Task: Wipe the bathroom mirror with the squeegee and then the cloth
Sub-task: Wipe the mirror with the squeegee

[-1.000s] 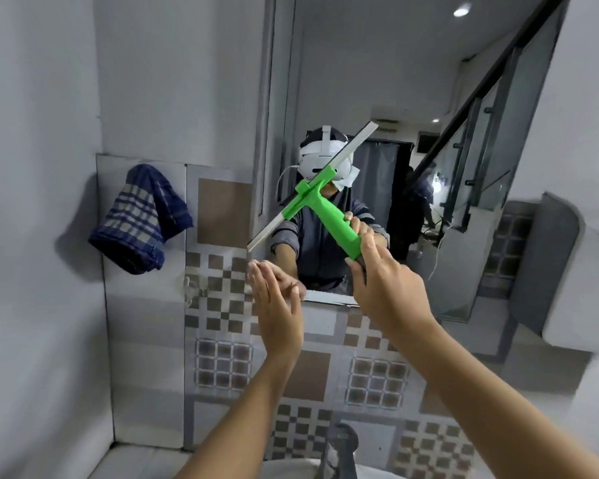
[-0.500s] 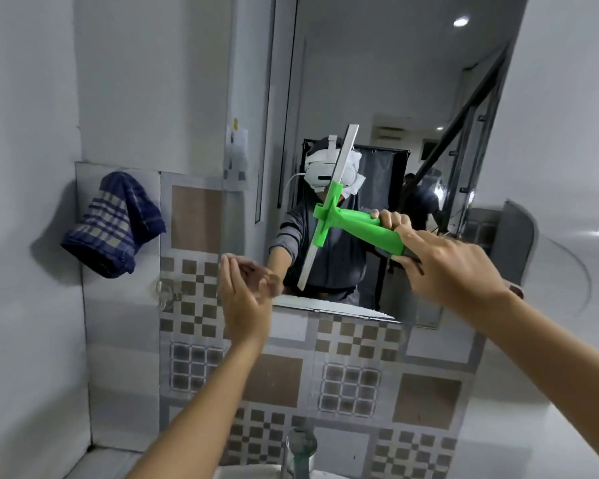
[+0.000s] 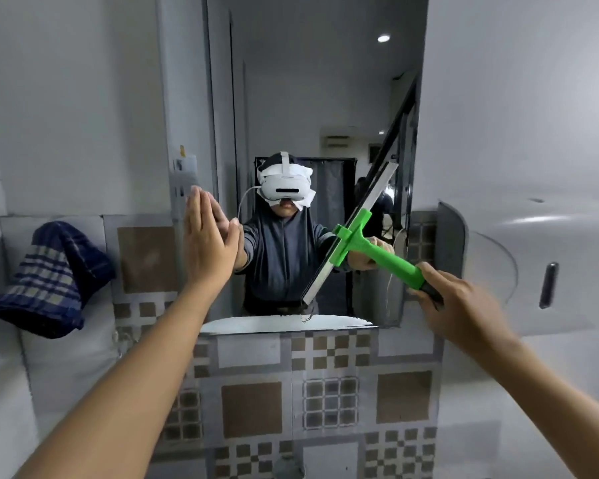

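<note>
- The right hand (image 3: pixel 459 302) is clenched round the tail end of the bright green plastic squeegee (image 3: pixel 363 247), fingers wrapped where the green handle meets a dark tip.
- The left hand (image 3: pixel 210 243) holds nothing: it is flat and spread, fingers together and pointing up, right at the left edge of the tall frameless wall mirror (image 3: pixel 312 133). Whether the palm actually presses the glass I cannot tell.
- The squeegee's long pale blade (image 3: pixel 351 233) runs slantwise across the lower right part of the mirror, its top end toward the right edge and its bottom end near the lower rim; it looks laid on the glass, though contact along the whole strip is not certain.
- To my eye the tool is light and rigid, an easy one-handed thing. Gripped so far back it has reach, but I would judge a hold nearer the crossbar gives firmer, more even pressure on the blade.
- The glass will be hard, slick and breakable, so steady pressure suits it better than force.
- The dark blue checked cloth (image 3: pixel 51 281) hangs bunched on the tiled wall (image 3: pixel 253 406) to the left, well apart from the mirror. It looks soft and limp; it can be grabbed anywhere and bunched in the fist.
- A pale grey wall dispenser (image 3: pixel 533 267) sits on the right.
</note>
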Action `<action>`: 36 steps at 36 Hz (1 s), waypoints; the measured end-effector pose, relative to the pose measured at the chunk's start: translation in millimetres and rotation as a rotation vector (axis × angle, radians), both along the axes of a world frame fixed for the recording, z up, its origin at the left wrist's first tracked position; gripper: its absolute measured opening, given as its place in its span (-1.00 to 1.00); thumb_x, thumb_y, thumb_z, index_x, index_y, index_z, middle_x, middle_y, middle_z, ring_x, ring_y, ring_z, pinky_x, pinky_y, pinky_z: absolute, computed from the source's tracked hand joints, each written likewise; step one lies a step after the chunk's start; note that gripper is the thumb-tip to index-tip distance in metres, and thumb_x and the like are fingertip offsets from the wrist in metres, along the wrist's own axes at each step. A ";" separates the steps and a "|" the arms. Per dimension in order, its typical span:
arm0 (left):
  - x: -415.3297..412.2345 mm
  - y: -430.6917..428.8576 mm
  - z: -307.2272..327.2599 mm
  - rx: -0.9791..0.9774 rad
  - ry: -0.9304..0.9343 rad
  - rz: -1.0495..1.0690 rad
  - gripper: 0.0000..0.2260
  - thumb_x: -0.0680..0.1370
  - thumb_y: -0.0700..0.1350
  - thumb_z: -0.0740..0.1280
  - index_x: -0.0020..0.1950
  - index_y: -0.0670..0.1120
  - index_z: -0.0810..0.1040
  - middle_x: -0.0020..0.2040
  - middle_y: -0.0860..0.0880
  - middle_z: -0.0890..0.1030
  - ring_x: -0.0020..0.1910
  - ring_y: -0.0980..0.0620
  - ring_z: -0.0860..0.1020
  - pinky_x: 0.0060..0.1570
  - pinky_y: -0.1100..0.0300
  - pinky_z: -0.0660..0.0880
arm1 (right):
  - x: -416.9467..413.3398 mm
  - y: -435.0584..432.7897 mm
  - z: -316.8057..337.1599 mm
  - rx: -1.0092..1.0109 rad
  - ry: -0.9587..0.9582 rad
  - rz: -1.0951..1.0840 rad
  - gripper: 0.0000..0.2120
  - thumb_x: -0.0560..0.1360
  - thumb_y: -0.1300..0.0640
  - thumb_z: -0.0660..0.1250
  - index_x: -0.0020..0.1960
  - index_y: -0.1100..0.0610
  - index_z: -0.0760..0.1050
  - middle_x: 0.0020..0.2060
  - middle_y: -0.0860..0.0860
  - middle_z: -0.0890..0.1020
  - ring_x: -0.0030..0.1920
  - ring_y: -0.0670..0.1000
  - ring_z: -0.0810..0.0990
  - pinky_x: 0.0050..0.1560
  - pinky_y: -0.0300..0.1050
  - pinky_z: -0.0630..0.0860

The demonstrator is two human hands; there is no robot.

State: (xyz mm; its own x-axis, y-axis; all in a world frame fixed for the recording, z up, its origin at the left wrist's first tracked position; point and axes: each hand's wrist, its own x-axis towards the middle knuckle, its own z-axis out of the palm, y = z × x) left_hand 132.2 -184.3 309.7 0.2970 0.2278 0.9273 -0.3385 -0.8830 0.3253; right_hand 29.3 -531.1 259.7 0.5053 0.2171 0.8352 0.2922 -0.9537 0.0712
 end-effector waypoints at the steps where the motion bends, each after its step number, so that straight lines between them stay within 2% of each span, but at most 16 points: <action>1: 0.4 1.4 -1.1 0.013 0.000 0.001 -0.42 0.56 -0.02 0.20 0.48 -0.21 0.07 0.51 -0.17 0.08 0.49 -0.07 0.04 0.41 0.24 -0.10 | 0.6 3.6 -8.6 0.045 0.002 0.010 -0.60 0.38 0.18 0.44 0.18 0.29 0.49 -0.22 0.16 0.68 -0.45 0.17 0.57 -0.53 -0.12 0.48; 3: 1.2 5.2 -3.1 0.034 0.001 -0.001 -0.42 0.56 -0.01 0.21 0.47 -0.21 0.08 0.51 -0.17 0.09 0.49 -0.07 0.05 0.43 0.20 -0.05 | 1.0 12.4 -25.3 0.152 0.017 0.032 -0.58 0.39 0.19 0.43 0.20 0.31 0.48 -0.21 0.16 0.68 -0.42 0.13 0.58 -0.50 -0.10 0.53; 6: 0.8 9.7 -4.5 0.057 -0.003 -0.014 -0.42 0.56 0.00 0.21 0.47 -0.21 0.08 0.51 -0.17 0.09 0.49 -0.07 0.07 0.44 0.12 0.04 | -0.1 29.1 -47.1 0.333 0.028 0.054 -0.59 0.42 0.19 0.41 0.22 0.30 0.46 -0.20 0.15 0.67 -0.36 0.16 0.60 -0.45 0.08 0.59; 8: -0.4 11.3 -5.3 0.076 -0.001 -0.025 -0.42 0.57 0.00 0.20 0.48 -0.20 0.06 0.52 -0.16 0.07 0.49 -0.07 0.05 0.42 0.22 -0.04 | -1.4 42.3 -59.3 0.441 0.035 0.069 -0.61 0.44 0.19 0.40 0.23 0.26 0.46 -0.20 0.13 0.66 -0.33 0.14 0.59 -0.43 0.02 0.56; 10: -1.3 12.9 -6.0 0.096 -0.010 -0.038 -0.42 0.57 -0.01 0.20 0.48 -0.21 0.06 0.52 -0.17 0.06 0.49 -0.08 0.04 0.37 0.36 -0.17 | -2.9 55.9 -71.5 0.563 0.049 0.073 -0.61 0.45 0.18 0.38 0.25 0.23 0.45 -0.22 0.12 0.64 -0.33 0.12 0.55 -0.41 -0.09 0.44; 13: -1.5 16.9 -6.8 0.122 -0.016 -0.039 -0.41 0.57 0.00 0.20 0.49 -0.20 0.05 0.52 -0.15 0.05 0.49 -0.08 0.03 0.33 0.41 -0.24 | -5.6 76.9 -89.1 0.718 0.091 0.083 -0.61 0.47 0.20 0.35 0.28 0.22 0.43 -0.30 0.03 0.56 -0.42 -0.01 0.50 -0.47 -0.22 0.37; 15: -0.3 22.0 -7.4 0.150 -0.007 -0.050 -0.40 0.57 0.02 0.20 0.49 -0.18 0.02 0.53 -0.13 0.02 0.50 -0.05 0.00 0.34 0.41 -0.24 | -8.6 92.5 -97.4 0.782 0.101 0.114 -0.69 0.48 0.25 0.33 0.21 0.27 0.45 -0.41 -0.05 0.49 -0.50 -0.09 0.46 -0.52 -0.38 0.35; 17: 0.2 27.0 -8.5 0.190 0.004 -0.062 -0.39 0.58 0.02 0.19 0.50 -0.17 -0.01 0.53 -0.12 -0.01 0.50 -0.03 -0.03 0.40 0.32 -0.18 | -11.3 107.9 -103.1 0.845 0.094 0.145 -0.82 0.48 0.31 0.30 0.08 0.30 0.48 -0.49 -0.07 0.44 -0.50 -0.12 0.47 -0.56 -0.44 0.32; 19: -0.7 30.3 -9.5 0.214 0.017 -0.077 -0.39 0.58 0.01 0.20 0.50 -0.17 -0.01 0.53 -0.11 -0.02 0.50 -0.03 -0.04 0.43 0.19 -0.06 | -13.2 122.8 -107.7 0.911 0.091 0.169 -0.90 0.49 0.34 0.28 0.01 0.29 0.47 -0.52 -0.05 0.41 -0.52 -0.15 0.45 -0.59 -0.45 0.28; 22: -1.3 34.0 -9.9 0.252 0.030 -0.098 -0.39 0.57 -0.01 0.22 0.49 -0.18 -0.01 0.53 -0.12 -0.02 0.50 -0.04 -0.05 0.44 0.16 -0.02 | -16.9 143.0 -114.8 1.022 0.108 0.227 -0.97 0.50 0.34 0.25 -0.07 0.27 0.46 -0.51 -0.01 0.41 -0.58 -0.15 0.40 -0.61 -0.43 0.25; 25: 0.3 40.2 -11.6 0.302 0.058 -0.115 -0.39 0.57 -0.04 0.23 0.49 -0.18 0.00 0.53 -0.13 -0.02 0.50 -0.06 -0.04 0.44 0.05 0.10 | -21.1 162.5 -119.1 1.142 0.125 0.302 -0.90 0.51 0.32 0.24 -0.17 0.21 0.44 -0.50 0.02 0.41 -0.59 -0.13 0.35 -0.61 -0.36 0.27; 27: 0.5 44.6 -14.3 0.334 0.073 -0.129 -0.39 0.57 -0.05 0.23 0.49 -0.19 -0.01 0.53 -0.14 -0.02 0.50 -0.08 -0.04 0.43 0.03 0.14 | -24.2 174.9 -120.3 1.200 0.114 0.320 -0.84 0.52 0.31 0.24 -0.24 0.20 0.41 -0.51 0.03 0.38 -0.60 -0.14 0.31 -0.62 -0.36 0.24; 31: -0.4 51.9 -19.6 0.401 0.072 -0.143 -0.38 0.57 -0.07 0.23 0.49 -0.20 -0.03 0.53 -0.15 -0.02 0.50 -0.09 -0.05 0.44 0.14 -0.02 | -29.3 203.5 -127.3 1.305 0.175 0.366 -0.86 0.52 0.29 0.24 -0.22 0.24 0.43 -0.51 0.02 0.39 -0.58 -0.17 0.30 -0.59 -0.29 0.30; 33: -1.1 55.0 -22.4 0.415 0.085 -0.150 -0.38 0.57 -0.07 0.23 0.49 -0.19 -0.04 0.53 -0.14 -0.03 0.51 -0.08 -0.05 0.45 0.12 0.03 | -30.8 218.9 -135.9 1.296 0.216 0.359 -0.88 0.52 0.26 0.25 -0.20 0.21 0.45 -0.49 0.04 0.42 -0.53 -0.07 0.33 -0.55 -0.20 0.33; 36: -3.4 59.7 -26.7 0.437 0.112 -0.166 -0.38 0.57 -0.08 0.23 0.49 -0.18 -0.05 0.53 -0.13 -0.04 0.51 -0.07 -0.05 0.44 0.03 0.15 | -34.6 241.1 -149.0 1.236 0.251 0.326 -0.87 0.52 0.24 0.25 -0.21 0.16 0.44 -0.50 0.02 0.40 -0.55 -0.12 0.28 -0.57 -0.28 0.25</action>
State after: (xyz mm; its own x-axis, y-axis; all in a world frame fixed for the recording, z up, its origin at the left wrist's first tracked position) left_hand 128.8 -124.6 282.9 0.3998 -0.2357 0.8858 -0.4708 -0.8820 -0.0221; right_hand -5.3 -290.0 110.7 0.7460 -0.4811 0.4604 0.3985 -0.2313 -0.8875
